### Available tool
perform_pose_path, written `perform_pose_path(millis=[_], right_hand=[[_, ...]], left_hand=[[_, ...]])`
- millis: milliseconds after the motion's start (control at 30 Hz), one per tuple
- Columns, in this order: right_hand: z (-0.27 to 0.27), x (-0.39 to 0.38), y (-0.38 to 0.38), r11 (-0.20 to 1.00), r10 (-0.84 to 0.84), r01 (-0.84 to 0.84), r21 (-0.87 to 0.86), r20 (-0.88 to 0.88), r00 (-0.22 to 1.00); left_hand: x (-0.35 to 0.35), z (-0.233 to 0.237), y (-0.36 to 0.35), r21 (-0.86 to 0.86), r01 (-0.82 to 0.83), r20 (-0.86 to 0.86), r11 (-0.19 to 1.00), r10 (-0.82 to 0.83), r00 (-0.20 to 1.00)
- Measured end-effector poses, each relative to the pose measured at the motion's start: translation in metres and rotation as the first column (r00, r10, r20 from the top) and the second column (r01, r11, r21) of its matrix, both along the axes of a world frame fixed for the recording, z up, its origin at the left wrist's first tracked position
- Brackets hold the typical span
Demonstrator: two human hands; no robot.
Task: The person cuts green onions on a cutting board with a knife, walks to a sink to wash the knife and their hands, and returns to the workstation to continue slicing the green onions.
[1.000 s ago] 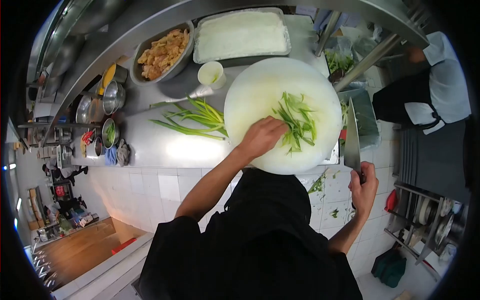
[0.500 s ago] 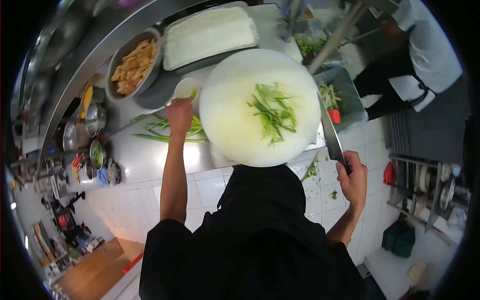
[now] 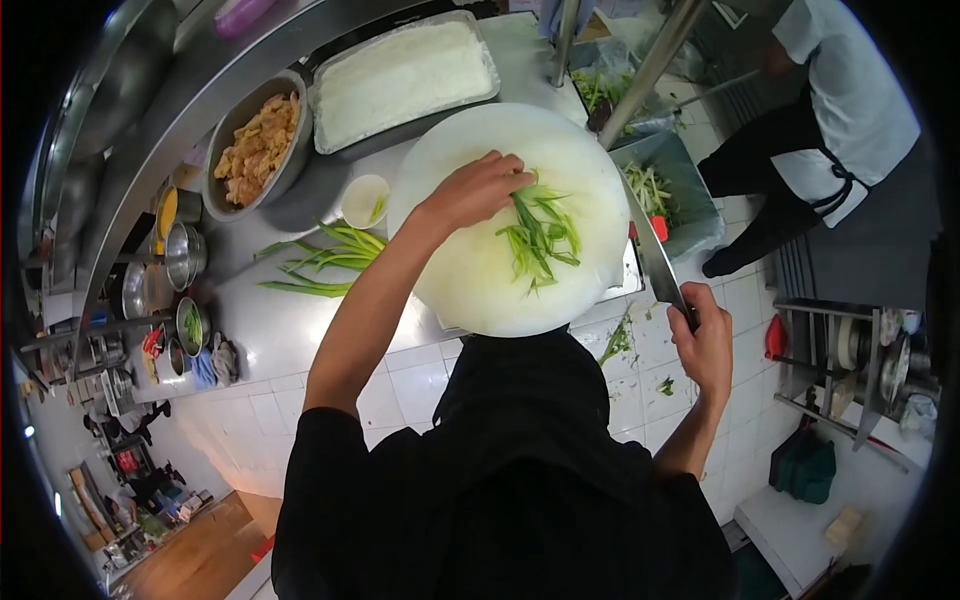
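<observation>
Counting one round board (image 3: 470, 280), one knife (image 3: 652, 255), one small cup (image 3: 365, 200), one bowl of fried pieces (image 3: 226, 122), one tray (image 3: 405, 125). Logging two lots of green stalks: cut heap (image 3: 535, 235), whole bunch (image 3: 325, 262). Noting two hands, left hand (image 3: 478, 190) and right hand (image 3: 705, 345); one co-worker (image 3: 850, 120).

The round cutting board (image 3: 470, 280) is shown as white plastic, smooth and matt. The knife (image 3: 652, 258) is seen with a blade of bare, dully polished metal. The counter (image 3: 290, 330) is formed of stainless steel, by which light is glossily reflected. The bowl (image 3: 212, 172) and small pots (image 3: 185, 255) are likewise made of shiny metal. The green onion strips (image 3: 535, 235) are rendered smooth and faintly waxy. The counter front is faced with glazed white tiles (image 3: 400, 385). The garment (image 3: 500, 480) is made of matt black cloth.
</observation>
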State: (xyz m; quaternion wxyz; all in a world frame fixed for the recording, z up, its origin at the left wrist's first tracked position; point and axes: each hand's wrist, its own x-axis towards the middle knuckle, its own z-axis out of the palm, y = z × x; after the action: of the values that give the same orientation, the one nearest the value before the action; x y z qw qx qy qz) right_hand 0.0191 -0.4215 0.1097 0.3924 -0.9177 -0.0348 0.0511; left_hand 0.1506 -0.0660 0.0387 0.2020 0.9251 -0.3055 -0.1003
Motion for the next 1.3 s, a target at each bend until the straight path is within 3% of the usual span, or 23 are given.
perform_pose_path(millis=[133, 233, 333, 400, 467, 567, 633, 733, 800, 900, 1033, 1167, 1267, 1300], right_hand=[[0.0, -0.004, -0.002, 0.998, -0.066, 0.067, 0.005, -0.09, 0.994], [-0.005, -0.007, -0.007, 0.997, -0.079, 0.079, -0.001, -0.07, 0.994], [-0.003, -0.009, -0.008, 0.996, -0.089, 0.087, -0.03, -0.08, 0.993], [-0.003, -0.011, -0.011, 0.995, -0.1, 0.098, -0.033, -0.081, 0.992], [-0.004, -0.014, -0.012, 0.994, -0.105, 0.102, -0.035, -0.086, 0.991], [-0.004, -0.016, -0.013, 0.993, -0.119, 0.118, -0.022, -0.083, 0.989], [-0.002, -0.017, -0.015, 0.992, -0.128, 0.127, -0.014, -0.089, 0.988], [-0.004, -0.017, -0.019, 0.993, -0.118, 0.117, -0.015, -0.096, 0.988], [-0.004, -0.016, -0.019, 0.994, -0.11, 0.108, -0.023, -0.083, 0.99], [-0.004, -0.011, -0.013, 0.996, -0.092, 0.091, -0.008, -0.083, 0.992], [-0.007, -0.006, -0.009, 0.996, -0.078, 0.081, 0.038, -0.079, 0.994], [-0.002, -0.012, -0.007, 0.991, -0.118, 0.126, 0.052, -0.138, 0.983], [-0.003, -0.021, -0.012, 0.974, -0.143, 0.173, 0.144, -0.196, 0.97], [-0.008, -0.025, -0.015, 0.941, -0.131, 0.201, 0.273, -0.255, 0.958]], left_hand=[[0.028, -0.017, -0.009, -0.137, 0.043, 0.095, 0.99, -0.03, 0.995], [0.035, -0.023, -0.021, -0.195, -0.002, 0.088, 0.981, 0.019, 0.996], [0.032, -0.013, -0.026, -0.281, 0.082, 0.018, 0.956, -0.08, 0.997], [0.022, -0.001, -0.024, -0.15, 0.152, -0.154, 0.977, -0.175, 0.972], [0.012, 0.003, -0.018, -0.123, 0.132, -0.174, 0.983, -0.153, 0.973], [-0.003, 0.016, -0.007, -0.13, 0.029, -0.119, 0.991, -0.045, 0.992], [-0.016, 0.026, -0.003, 0.116, 0.107, 0.027, 0.988, -0.111, 0.993], [-0.054, 0.045, -0.015, 0.195, 0.087, 0.148, 0.977, -0.117, 0.982], [-0.058, 0.041, -0.023, 0.292, 0.107, 0.112, 0.95, -0.145, 0.983], [-0.047, -0.005, -0.031, 0.232, 0.178, 0.288, 0.956, -0.243, 0.926], [-0.023, -0.025, -0.055, 0.033, 0.2, 0.329, 0.979, -0.2, 0.923], [-0.036, -0.03, -0.056, -0.013, 0.187, 0.257, 0.982, -0.178, 0.95], [-0.06, -0.041, -0.041, -0.045, 0.109, 0.298, 0.993, -0.091, 0.95], [-0.066, -0.046, -0.034, -0.051, -0.004, 0.273, 0.999, 0.018, 0.962]])
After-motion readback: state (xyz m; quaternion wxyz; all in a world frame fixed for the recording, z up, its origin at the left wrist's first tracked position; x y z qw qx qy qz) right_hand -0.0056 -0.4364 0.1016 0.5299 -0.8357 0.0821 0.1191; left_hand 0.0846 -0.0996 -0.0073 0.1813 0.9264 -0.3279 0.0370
